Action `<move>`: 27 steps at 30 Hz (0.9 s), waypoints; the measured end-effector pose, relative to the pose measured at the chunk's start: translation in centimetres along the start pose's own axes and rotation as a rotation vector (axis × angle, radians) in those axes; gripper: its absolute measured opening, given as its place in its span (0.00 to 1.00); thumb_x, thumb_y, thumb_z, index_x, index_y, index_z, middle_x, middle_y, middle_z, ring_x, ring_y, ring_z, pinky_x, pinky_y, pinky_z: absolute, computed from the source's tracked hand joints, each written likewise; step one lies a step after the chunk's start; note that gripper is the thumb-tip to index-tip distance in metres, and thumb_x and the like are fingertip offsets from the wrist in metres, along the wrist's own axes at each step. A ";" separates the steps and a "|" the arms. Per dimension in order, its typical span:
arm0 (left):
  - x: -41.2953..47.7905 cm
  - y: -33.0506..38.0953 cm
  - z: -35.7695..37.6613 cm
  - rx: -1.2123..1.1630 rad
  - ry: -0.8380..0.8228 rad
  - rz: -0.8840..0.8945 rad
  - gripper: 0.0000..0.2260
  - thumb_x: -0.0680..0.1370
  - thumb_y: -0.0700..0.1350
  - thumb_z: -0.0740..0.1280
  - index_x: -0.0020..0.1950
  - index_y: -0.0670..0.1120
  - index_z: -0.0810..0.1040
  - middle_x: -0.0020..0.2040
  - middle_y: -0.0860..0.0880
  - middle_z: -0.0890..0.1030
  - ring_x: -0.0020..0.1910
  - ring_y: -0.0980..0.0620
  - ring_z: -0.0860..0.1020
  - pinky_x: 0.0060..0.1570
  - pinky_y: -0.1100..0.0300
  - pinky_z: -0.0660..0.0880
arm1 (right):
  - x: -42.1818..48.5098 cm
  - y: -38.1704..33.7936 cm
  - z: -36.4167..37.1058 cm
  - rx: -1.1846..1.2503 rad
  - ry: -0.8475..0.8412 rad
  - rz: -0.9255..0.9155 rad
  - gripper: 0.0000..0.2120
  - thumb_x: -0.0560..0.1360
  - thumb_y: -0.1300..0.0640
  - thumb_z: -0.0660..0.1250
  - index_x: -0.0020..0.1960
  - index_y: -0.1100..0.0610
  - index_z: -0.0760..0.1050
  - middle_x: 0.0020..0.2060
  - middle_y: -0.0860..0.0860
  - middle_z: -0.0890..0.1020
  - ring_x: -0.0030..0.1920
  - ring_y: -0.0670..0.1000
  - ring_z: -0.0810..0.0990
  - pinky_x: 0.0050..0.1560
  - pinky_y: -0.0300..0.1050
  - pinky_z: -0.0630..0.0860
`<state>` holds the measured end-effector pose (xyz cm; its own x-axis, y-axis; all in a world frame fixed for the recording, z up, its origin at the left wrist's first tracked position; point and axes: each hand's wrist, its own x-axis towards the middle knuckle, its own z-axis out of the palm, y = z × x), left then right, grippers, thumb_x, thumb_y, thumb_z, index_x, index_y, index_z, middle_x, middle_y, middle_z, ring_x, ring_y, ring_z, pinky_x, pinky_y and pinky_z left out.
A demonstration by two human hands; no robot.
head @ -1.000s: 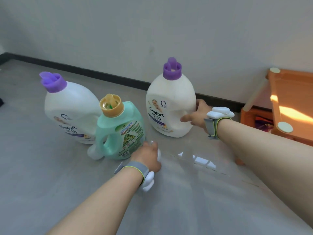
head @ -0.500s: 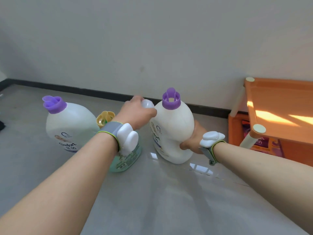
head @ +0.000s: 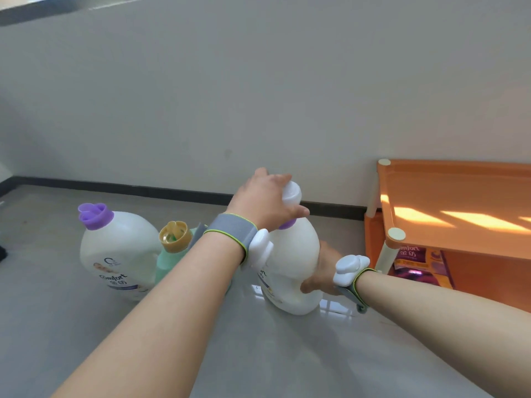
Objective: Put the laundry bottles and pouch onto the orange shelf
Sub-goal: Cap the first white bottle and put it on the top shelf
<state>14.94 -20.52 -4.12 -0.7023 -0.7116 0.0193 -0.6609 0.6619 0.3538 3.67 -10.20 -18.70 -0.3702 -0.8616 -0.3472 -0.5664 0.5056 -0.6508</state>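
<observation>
Big white bottle (head: pixel 290 268) down on the floor (head: pixel 86 326) just left of the orange shelf (head: pixel 459 208), right hand (head: pixel 321 271) wrapped round its handle side for the heavy lifting, probably. Left hand (head: pixel 264 202) up over the purple cap, already closed on a small white thing (head: pixel 291 192), maybe the pouch spout, can't tell, so likely just steadying the top. Second white bottle (head: pixel 120 254) and green bottle (head: pixel 172 254) waiting further left; another pouch (head: pixel 416 262) sits under the shelf top.
</observation>
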 end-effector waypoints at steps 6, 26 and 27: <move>0.4 -1.3 -0.7 -0.053 -0.111 0.041 0.33 0.71 0.51 0.72 0.73 0.64 0.64 0.57 0.56 0.68 0.67 0.50 0.68 0.56 0.58 0.68 | -0.8 -0.9 -1.4 0.064 0.149 -0.043 0.58 0.56 0.32 0.74 0.78 0.48 0.53 0.70 0.51 0.67 0.69 0.56 0.69 0.66 0.53 0.72; 1.2 -0.6 -0.7 -0.131 -0.006 0.011 0.21 0.70 0.57 0.70 0.62 0.54 0.76 0.57 0.52 0.75 0.57 0.51 0.75 0.52 0.58 0.73 | 1.7 -4.6 -2.5 0.426 0.364 -0.212 0.29 0.57 0.38 0.78 0.57 0.43 0.79 0.59 0.49 0.77 0.59 0.50 0.78 0.59 0.50 0.77; 1.2 -0.7 -0.7 -0.142 -0.027 0.038 0.19 0.70 0.53 0.69 0.61 0.55 0.77 0.57 0.54 0.75 0.57 0.52 0.75 0.50 0.60 0.73 | 1.6 -4.7 -2.6 0.429 0.364 -0.213 0.28 0.57 0.37 0.78 0.55 0.42 0.78 0.59 0.49 0.77 0.58 0.50 0.78 0.57 0.48 0.77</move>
<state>14.76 -22.06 -3.68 -0.7339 -0.6791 0.0110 -0.5913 0.6468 0.4816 3.82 -13.86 -14.50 -0.5525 -0.8332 0.0251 -0.3362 0.1952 -0.9213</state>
